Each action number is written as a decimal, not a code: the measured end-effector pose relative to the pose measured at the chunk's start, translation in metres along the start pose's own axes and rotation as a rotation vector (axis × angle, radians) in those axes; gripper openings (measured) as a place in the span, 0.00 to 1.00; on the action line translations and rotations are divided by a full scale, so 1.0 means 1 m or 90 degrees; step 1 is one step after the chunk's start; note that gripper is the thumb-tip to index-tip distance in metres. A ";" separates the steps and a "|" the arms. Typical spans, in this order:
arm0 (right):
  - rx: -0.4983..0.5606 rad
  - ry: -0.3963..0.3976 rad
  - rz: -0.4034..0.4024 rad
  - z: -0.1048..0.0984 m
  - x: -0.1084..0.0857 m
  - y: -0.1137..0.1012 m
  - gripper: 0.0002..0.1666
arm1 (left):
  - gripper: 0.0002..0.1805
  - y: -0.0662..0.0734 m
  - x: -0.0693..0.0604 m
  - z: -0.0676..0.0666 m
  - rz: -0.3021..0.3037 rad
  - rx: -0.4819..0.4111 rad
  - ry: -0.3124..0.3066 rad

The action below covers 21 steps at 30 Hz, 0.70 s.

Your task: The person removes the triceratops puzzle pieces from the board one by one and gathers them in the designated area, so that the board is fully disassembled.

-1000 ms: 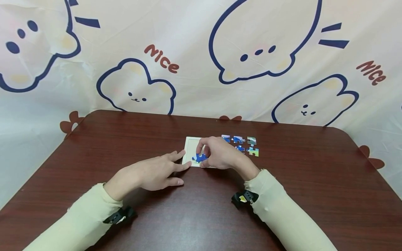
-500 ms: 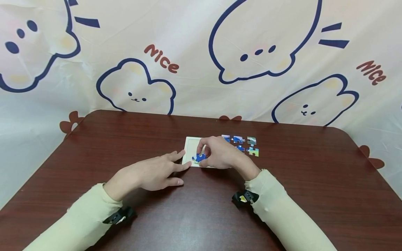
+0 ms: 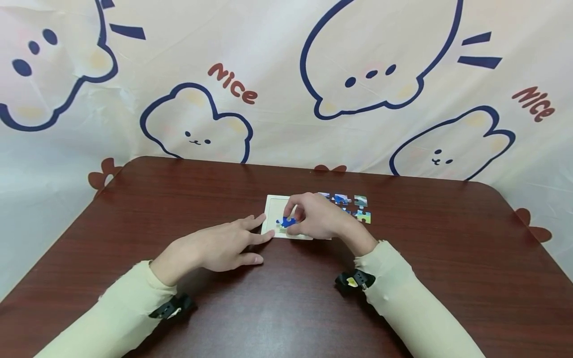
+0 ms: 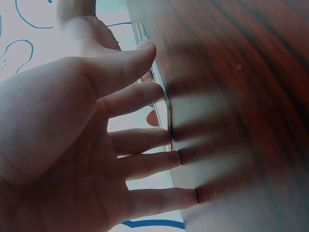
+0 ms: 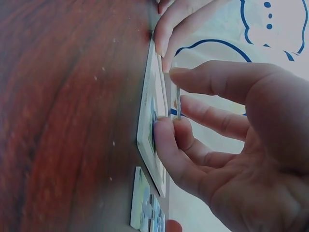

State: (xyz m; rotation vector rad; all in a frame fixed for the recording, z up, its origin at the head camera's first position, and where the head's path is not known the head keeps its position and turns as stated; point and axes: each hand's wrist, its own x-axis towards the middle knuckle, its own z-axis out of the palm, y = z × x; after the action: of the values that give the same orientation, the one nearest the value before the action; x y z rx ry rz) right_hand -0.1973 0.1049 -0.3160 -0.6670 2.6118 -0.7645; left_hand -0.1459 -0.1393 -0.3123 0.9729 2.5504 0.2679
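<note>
A small blue jigsaw piece (image 3: pixel 288 223) is pinched by my right hand (image 3: pixel 320 216) just above the white puzzle tray (image 3: pixel 270 205). In the right wrist view the piece (image 5: pixel 178 102) is seen edge-on, apart from the tray (image 5: pixel 145 111), between thumb (image 5: pixel 212 77) and fingers. Some coloured puzzle picture shows in the tray's near part, mostly covered by that hand. My left hand (image 3: pixel 219 244) lies with fingers spread, two fingertips touching the tray's left edge. In the left wrist view its palm (image 4: pixel 53 125) and straight fingers show, holding nothing.
Several loose jigsaw pieces (image 3: pixel 342 199) lie on the brown table (image 3: pixel 277 308) right of the tray, some partly behind the right hand. A green-and-blue piece (image 3: pixel 363 216) is nearest on that side. A printed cloth (image 3: pixel 277 134) hangs behind the table.
The blue piece has tilted and come up a little in my right hand's pinch. My left hand stays at the tray's edge. The head view has shifted slightly.
</note>
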 end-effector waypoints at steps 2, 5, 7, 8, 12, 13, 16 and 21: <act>0.009 0.000 -0.005 -0.002 0.000 0.002 0.17 | 0.32 0.000 0.000 0.000 -0.001 0.000 -0.001; 0.022 0.000 -0.013 -0.006 -0.002 0.005 0.16 | 0.32 0.001 0.000 0.000 -0.003 -0.003 -0.003; 0.026 0.002 -0.018 -0.008 -0.003 0.006 0.15 | 0.32 0.001 0.001 0.000 -0.004 -0.004 -0.004; 0.026 0.002 -0.017 -0.009 -0.004 0.006 0.15 | 0.32 0.001 0.001 0.000 -0.006 -0.006 -0.006; 0.024 0.006 -0.014 -0.013 -0.008 0.011 0.15 | 0.32 0.000 0.001 0.001 -0.010 -0.010 -0.010; 0.024 0.006 -0.012 -0.014 -0.009 0.013 0.15 | 0.33 0.000 0.001 0.001 -0.008 -0.008 -0.010; 0.017 0.013 -0.004 -0.017 -0.014 0.017 0.16 | 0.33 0.000 0.001 0.002 -0.012 -0.011 -0.012; -0.003 0.030 0.003 -0.024 -0.024 0.027 0.17 | 0.33 0.000 0.000 0.001 -0.016 -0.013 -0.011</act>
State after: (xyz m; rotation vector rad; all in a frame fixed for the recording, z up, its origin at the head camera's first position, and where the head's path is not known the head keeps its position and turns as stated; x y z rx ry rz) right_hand -0.1970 0.1473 -0.3076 -0.6518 2.6573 -0.7817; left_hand -0.1452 -0.1396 -0.3136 0.9310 2.5376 0.2775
